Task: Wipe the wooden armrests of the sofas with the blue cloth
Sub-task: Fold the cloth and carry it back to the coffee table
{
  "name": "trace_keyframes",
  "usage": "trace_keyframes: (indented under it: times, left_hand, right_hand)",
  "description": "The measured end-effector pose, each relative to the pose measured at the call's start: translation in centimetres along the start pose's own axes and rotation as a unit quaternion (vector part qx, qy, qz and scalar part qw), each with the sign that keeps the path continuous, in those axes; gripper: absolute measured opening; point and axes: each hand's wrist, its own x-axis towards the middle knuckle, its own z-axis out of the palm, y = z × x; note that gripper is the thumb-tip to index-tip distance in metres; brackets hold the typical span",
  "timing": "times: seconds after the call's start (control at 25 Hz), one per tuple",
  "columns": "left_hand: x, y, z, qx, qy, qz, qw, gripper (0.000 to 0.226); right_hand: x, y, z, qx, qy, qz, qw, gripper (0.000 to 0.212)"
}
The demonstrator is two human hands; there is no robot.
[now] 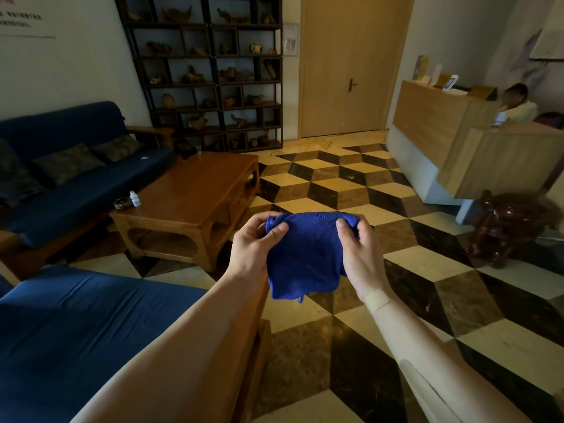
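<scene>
I hold the blue cloth point(305, 257) up in front of me over the tiled floor. My left hand point(254, 242) pinches its top left corner and my right hand point(360, 245) pinches its top right corner, so the cloth hangs down between them. Under my left forearm runs the wooden armrest point(247, 346) of the near blue sofa point(76, 325). A second blue sofa point(70, 166) stands along the left wall, with its wooden armrest point(149, 132) at the far end.
A wooden coffee table point(195, 196) with a small white bottle point(134, 199) and a dark ashtray point(122, 203) stands between the sofas. A dark shelf point(210, 71) and a door point(351, 65) are at the back. A reception desk point(457, 138), a seated person point(515, 105) and a carved stool point(506, 227) are on the right.
</scene>
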Motion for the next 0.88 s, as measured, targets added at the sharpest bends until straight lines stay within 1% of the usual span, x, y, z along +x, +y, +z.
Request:
trace_keyframes:
  times: [0.12, 0.2, 0.28, 0.44, 0.6, 0.88]
  left_hand:
    - [3.8, -0.4, -0.9, 0.015, 0.02, 0.041, 0.999, 0.013]
    - [6.4, -0.4, -1.7, 0.031, 0.023, 0.065, 0.997, 0.013]
    - [9.3, -0.3, -3.0, 0.043, 0.033, 0.064, 0.996, 0.012]
    - [14.6, 0.3, -5.2, 0.05, 0.022, 0.07, 0.996, 0.014]
    - [19.4, 0.3, -6.2, 0.07, -0.004, 0.064, 0.995, 0.015]
    - [28.9, -1.7, -4.9, 0.076, -0.022, 0.045, 0.996, 0.017]
  right_hand:
    - [3.2, 0.3, 3.0, -0.066, 0.045, -0.065, 0.995, 0.016]
    - [5.5, 0.3, 5.0, -0.083, 0.066, -0.077, 0.991, 0.017]
    - [7.9, 0.3, 7.2, -0.093, 0.07, -0.077, 0.99, 0.018]
    - [12.3, 0.8, 9.7, -0.095, 0.058, -0.085, 0.99, 0.023]
    - [16.3, 2.2, 10.6, -0.094, 0.036, -0.078, 0.992, 0.021]
    - [25.7, 6.2, 10.2, -0.049, -0.007, -0.039, 0.998, 0.025]
